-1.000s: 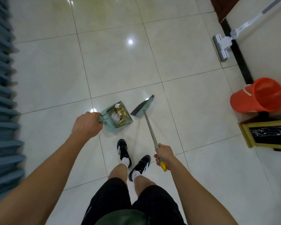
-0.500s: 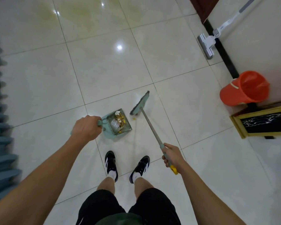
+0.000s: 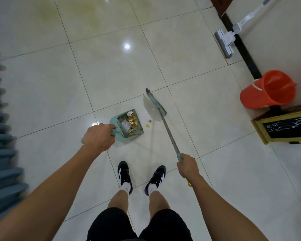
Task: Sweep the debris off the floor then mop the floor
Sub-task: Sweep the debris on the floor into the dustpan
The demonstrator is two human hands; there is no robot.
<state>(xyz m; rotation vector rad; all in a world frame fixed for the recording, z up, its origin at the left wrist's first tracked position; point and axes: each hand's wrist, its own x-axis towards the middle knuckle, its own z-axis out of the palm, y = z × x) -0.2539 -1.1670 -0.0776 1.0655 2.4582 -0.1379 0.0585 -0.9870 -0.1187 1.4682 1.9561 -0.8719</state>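
My left hand (image 3: 98, 138) grips the handle of a pale green dustpan (image 3: 119, 136) that rests on the tiled floor and holds yellow, brown and white scraps. My right hand (image 3: 188, 166) holds the metal pole of a broom (image 3: 169, 132); its green head (image 3: 155, 102) sits on the floor to the right of the pan. Two small bits of debris (image 3: 149, 124) lie on the tile between the pan's mouth and the broom. A white flat mop (image 3: 228, 39) leans on the wall at the upper right.
An orange bucket (image 3: 268, 90) stands by the right wall, next to a gold-framed dark panel (image 3: 285, 126). Grey-blue pleated fabric (image 3: 0, 136) runs down the left edge. My two black shoes (image 3: 141, 176) stand just behind the dustpan. Open glossy tile stretches ahead.
The broom head has swung out to the right, away from the dustpan's mouth. Two scraps now show on the tile beside the pan. The dustpan stays low in my left hand.
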